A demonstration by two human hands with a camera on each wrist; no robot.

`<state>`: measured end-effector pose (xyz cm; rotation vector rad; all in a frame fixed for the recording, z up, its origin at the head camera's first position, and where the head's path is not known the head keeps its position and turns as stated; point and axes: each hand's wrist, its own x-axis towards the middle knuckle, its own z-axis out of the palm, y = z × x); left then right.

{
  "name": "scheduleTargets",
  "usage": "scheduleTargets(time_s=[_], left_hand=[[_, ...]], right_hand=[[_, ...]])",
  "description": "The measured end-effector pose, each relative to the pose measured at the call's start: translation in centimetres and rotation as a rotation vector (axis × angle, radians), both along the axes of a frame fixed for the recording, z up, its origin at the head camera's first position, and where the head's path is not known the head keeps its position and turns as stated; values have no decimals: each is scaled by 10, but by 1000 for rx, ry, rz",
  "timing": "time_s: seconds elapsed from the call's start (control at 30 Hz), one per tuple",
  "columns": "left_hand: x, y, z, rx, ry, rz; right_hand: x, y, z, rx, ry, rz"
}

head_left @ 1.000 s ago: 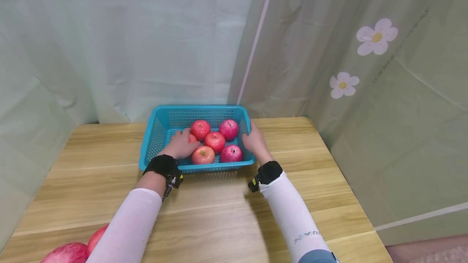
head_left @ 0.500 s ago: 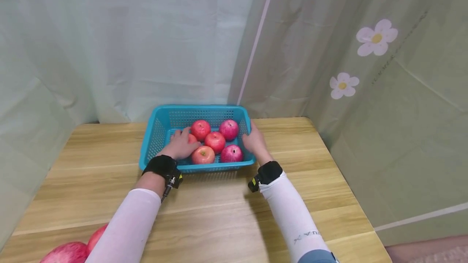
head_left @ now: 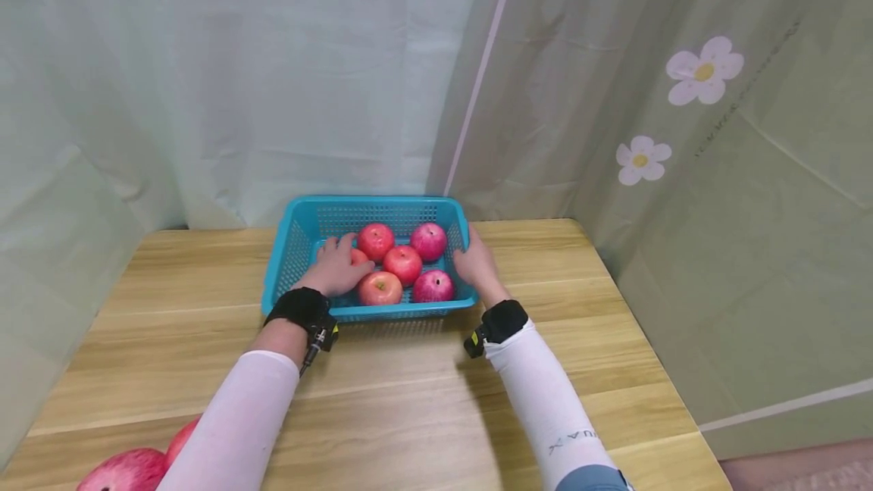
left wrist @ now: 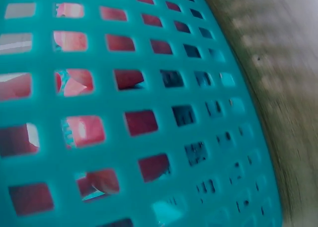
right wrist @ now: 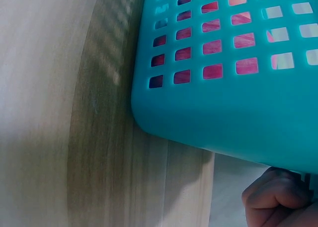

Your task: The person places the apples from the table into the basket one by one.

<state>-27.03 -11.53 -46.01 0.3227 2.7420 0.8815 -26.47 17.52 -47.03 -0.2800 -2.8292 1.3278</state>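
A blue plastic basket (head_left: pixel 368 314) with perforated walls stands at the table's far edge, several red apples inside. My left hand (head_left: pixel 334 267) reaches over its near left side and holds an apple (head_left: pixel 358 257) that is partly hidden under the fingers. At the basket's right end, my right hand (head_left: pixel 477 267) grips the rim; its curled fingers (right wrist: pixel 276 189) show beside the wall in the right wrist view. Closest to the left hand's thumb lies a paler apple (head_left: pixel 380 289). The left wrist view is filled by the basket wall (left wrist: pixel 109 152), which hides that hand.
Two more apples, one of them a darker striped apple (head_left: pixel 126 470), lie at the near left of the wooden table (head_left: pixel 389 415), partly behind the left forearm. A pale curtain (head_left: pixel 327 82) hangs behind the table and along its right side.
Almost nothing differs. Both hands stay where they were on the apple and the basket; the whole head view has shifted very slightly.
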Motion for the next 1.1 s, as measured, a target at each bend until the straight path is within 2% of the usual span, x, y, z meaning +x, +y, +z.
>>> scheduleTargets(time_s=[0.3,0.57,0.7,0.97,1.1], left_hand=[[6,-5,9,-5,-13,10],[15,-7,19,5,66,-19],[25,-9,26,33,139,-63],[56,-24,49,68,271,-173],[74,-35,52,89,326,-225]], right_hand=[[-1,0,-2,12,3,3],[0,0,-2,25,-11,1],[1,-1,-2,40,3,4],[0,0,0,55,25,6],[-1,0,0,57,19,6]])
